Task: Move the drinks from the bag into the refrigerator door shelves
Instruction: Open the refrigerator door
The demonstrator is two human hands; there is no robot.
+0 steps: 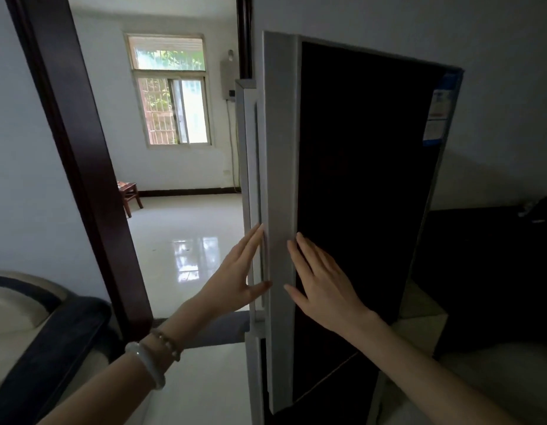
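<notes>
Refrigerator door edge point(281, 167) between two flat hands point(235, 280) point(324, 286)

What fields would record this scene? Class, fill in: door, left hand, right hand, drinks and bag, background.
Door: refrigerator door, dark front, white side edge, seemingly slightly ajar
Left hand: fingers straight, touching the door's white edge
Right hand: flat on the dark front
Drinks and bag: not in view
Background: window, wooden stool on tiled floor
</notes>
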